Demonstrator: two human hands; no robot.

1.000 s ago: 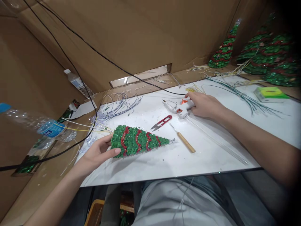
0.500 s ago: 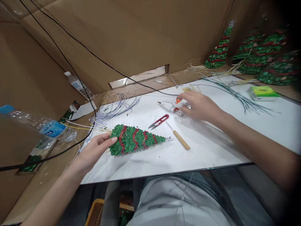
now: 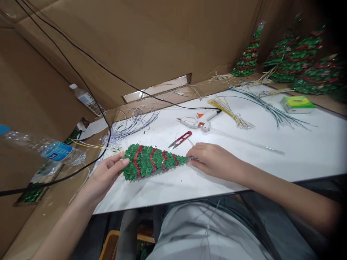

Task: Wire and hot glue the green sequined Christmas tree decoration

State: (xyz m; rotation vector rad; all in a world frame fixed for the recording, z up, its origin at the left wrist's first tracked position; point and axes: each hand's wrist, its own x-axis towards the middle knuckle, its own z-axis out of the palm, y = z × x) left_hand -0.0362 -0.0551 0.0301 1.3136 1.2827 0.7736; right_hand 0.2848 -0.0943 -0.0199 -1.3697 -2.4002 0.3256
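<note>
A small green Christmas tree [image 3: 155, 162] with red garlands lies on its side on the white tabletop [image 3: 162, 191]. My left hand [image 3: 108, 171] grips its wide base, thumb on top. At the silvery tip, my right hand [image 3: 214, 160] has its thumb and fingers closed around the point. Behind the tree lie red-handled thread snips [image 3: 180, 140]. The wooden-handled tool seems mostly covered by my right hand; only its thin shaft [image 3: 191, 143] shows. Farther back rests a white glue gun [image 3: 199, 121] with an orange trigger and a clear glue stick [image 3: 252, 143] behind it.
Bundles of yellow wires [image 3: 230, 112] and green wires [image 3: 267, 104] lie at the back right, near a green-yellow box [image 3: 298, 104]. Finished trees [image 3: 249, 54] stand behind. White-purple wires [image 3: 130, 124], a water bottle [image 3: 58, 150] and a black cable [image 3: 108, 68] are at left.
My right hand has left the glue gun and come down toward me to the tree's tip, which it now holds. The glue gun stays on the table. My left hand keeps the tree's base.
</note>
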